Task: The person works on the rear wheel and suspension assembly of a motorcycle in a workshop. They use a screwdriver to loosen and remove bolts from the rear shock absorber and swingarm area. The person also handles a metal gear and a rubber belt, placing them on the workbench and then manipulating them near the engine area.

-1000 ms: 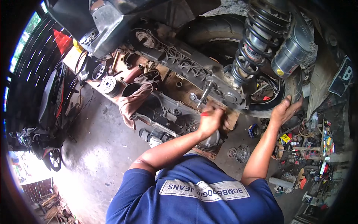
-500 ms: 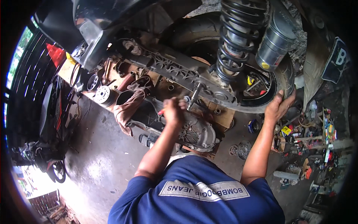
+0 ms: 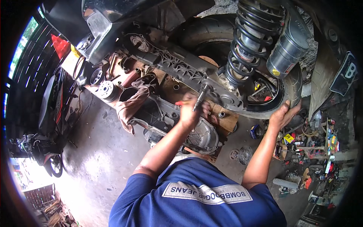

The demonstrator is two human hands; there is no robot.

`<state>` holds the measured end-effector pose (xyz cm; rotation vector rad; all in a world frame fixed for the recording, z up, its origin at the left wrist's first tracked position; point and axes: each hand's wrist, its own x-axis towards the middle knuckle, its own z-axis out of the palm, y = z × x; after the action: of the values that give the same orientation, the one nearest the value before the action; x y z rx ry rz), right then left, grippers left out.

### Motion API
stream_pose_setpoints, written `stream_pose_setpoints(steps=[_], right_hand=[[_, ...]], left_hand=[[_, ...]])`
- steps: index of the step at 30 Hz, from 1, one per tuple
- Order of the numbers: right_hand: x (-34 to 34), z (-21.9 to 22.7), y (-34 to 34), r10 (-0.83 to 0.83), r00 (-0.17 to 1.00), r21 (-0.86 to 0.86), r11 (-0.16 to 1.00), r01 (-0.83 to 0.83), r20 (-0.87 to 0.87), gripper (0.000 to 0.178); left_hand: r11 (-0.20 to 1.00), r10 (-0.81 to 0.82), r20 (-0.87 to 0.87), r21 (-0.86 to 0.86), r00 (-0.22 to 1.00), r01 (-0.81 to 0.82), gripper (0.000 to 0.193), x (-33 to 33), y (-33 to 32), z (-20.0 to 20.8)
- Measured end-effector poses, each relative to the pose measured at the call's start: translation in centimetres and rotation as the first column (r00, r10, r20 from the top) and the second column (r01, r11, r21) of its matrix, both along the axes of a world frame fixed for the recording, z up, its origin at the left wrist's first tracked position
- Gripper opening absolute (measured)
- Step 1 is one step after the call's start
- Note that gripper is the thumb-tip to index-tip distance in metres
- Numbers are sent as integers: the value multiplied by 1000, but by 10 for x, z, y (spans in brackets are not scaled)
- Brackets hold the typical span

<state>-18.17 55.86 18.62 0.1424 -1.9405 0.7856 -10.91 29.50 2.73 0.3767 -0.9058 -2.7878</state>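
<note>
My left hand (image 3: 190, 114) is closed around a slim tool with a red end (image 3: 183, 102); its kind is unclear, as the fingers are partly blurred. Just in front of it, a bare metal shaft (image 3: 202, 95) sticks out of the long grey engine case (image 3: 177, 72) of a scooter. Below the hand lies a loose crankcase cover (image 3: 202, 137) with its ribbed inside showing. My right hand (image 3: 281, 116) grips the lower edge of the rear tyre (image 3: 293, 85), thumb on the near side and fingers stretched along the tread.
A black coil-spring shock absorber (image 3: 247, 49) and its silver canister (image 3: 289, 55) rise over the wheel. On cardboard (image 3: 227, 123) lie a pink rag (image 3: 132, 104), a round silver part (image 3: 107, 90) and several small parts. Assorted tools and bottles (image 3: 310, 140) crowd the floor at right; another motorcycle (image 3: 41, 151) stands left.
My left hand has moved right, along with the red-ended tool, and is now close behind the shaft. My right hand stays on the tyre. The whole view has shifted slightly.
</note>
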Motion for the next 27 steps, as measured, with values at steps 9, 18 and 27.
stream_pose_setpoints(steps=[9, 18, 27], right_hand=[[2, -7, 2, -5, 1000, -34, 999, 6, 10, 74], [-2, -18, 6, -58, 998, -63, 996, 60, 37, 86], [-4, -25, 11, -73, 997, -66, 995, 76, 37, 88]], left_hand=[[836, 506, -54, -216, 861, -505, 28, -29, -162, 33], [647, 26, 17, -763, 1000, -4, 13, 0, -84, -7], [189, 584, -543, -632, 604, -751, 16, -37, -281, 25]])
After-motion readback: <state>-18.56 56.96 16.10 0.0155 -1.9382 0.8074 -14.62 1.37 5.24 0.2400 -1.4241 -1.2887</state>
